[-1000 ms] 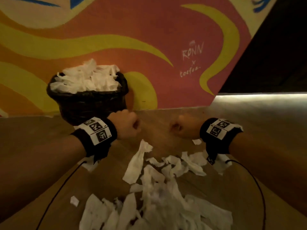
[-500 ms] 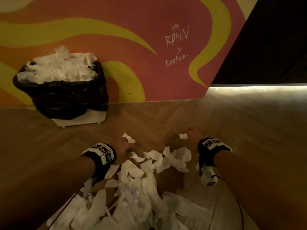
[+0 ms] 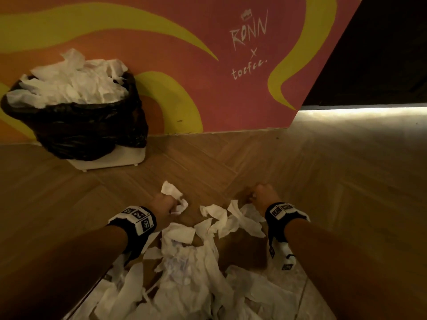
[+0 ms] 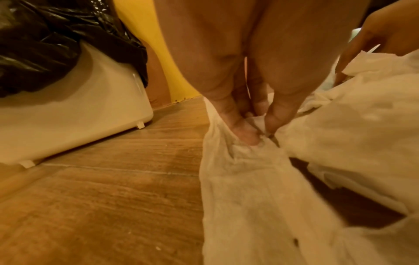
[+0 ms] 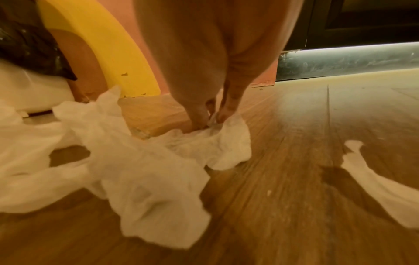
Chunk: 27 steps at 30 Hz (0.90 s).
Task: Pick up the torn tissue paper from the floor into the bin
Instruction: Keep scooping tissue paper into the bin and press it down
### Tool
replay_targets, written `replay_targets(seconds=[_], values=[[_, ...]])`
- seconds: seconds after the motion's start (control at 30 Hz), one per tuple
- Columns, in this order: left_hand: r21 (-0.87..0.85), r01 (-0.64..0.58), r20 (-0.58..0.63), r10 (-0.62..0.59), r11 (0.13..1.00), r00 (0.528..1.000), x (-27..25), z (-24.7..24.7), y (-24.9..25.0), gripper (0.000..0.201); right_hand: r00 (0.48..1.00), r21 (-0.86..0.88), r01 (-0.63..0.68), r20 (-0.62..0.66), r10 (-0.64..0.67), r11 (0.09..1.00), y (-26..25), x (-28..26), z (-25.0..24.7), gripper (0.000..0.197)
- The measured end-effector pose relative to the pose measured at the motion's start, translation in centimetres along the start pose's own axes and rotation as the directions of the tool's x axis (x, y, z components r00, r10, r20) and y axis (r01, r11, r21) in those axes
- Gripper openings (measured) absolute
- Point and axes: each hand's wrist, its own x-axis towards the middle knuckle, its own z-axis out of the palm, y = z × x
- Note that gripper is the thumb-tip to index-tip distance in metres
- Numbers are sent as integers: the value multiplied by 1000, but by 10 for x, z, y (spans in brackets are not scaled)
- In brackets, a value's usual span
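Both hands were low over the wooden floor [image 3: 323, 181] at centre frame in the head view. The left hand [image 3: 164, 205] had its fingers curled in a closed grip, thumb and fingertips pinching a strip of torn tissue [image 4: 244, 179]; in the left wrist view that strip lay from the fingertips down toward the bottom of the frame, flat on the floor. The right hand [image 3: 263, 197] was likewise bent at the fingers, its grip pinched on the edge of a crumpled tissue piece [image 5: 217, 143], which rested on the floor at centre frame in the right wrist view. A loose heap of tissue scraps [image 3: 189, 273] covered the floor between and below the two forearms, at lower centre of the head view. The bin [image 3: 87, 125] stood at upper left against the painted wall [image 3: 208, 88], lined with a black bag and heaped above its rim with white tissue [image 3: 74, 84]; its white base sat on the floor. Both wrists carried black bands with printed markers [image 3: 138, 218].
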Motion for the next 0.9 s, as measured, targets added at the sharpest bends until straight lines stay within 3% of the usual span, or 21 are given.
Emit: replay_targets(seconds=[0.07,0.2,0.37,0.43,0.5,0.53,0.6,0.67,0.73,0.9], values=[[-29,-9,-37,8,1000,999,-4,-3,-6,10,999,62,-22,37,20,998,-1,-2,5,23],[-119,-68,-96,56,991,994,-14,-12,-12,25,991,287,-60,130,24,956,-15,-13,3,18],[-242,-165,-121,140,956,983,-29,-25,-15,21,961,517,-3,237,-140,856,-61,-37,6,39],[-217,-191,-111,170,957,979,-33,-25,-15,27,929,428,81,295,-224,900,-76,-43,15,63],[-121,-210,-76,202,970,976,-37,-22,-12,28,871,179,300,350,-346,937,-87,-47,23,82],[-75,-210,-37,207,975,978,-38,-20,-10,26,845,60,400,362,-393,915,-92,-48,29,80],[-4,-205,56,204,979,977,-41,-13,-7,24,850,-23,409,374,-371,912,-99,-46,39,61],[77,-245,107,236,967,966,-42,-5,-7,24,871,38,338,366,-327,941,-106,-47,35,42],[163,-291,103,277,943,955,-41,3,-10,30,879,95,308,352,-322,947,-110,-52,23,39],[183,-342,63,336,922,940,-39,18,-15,74,922,311,256,207,-328,915,-114,-61,-10,27]])
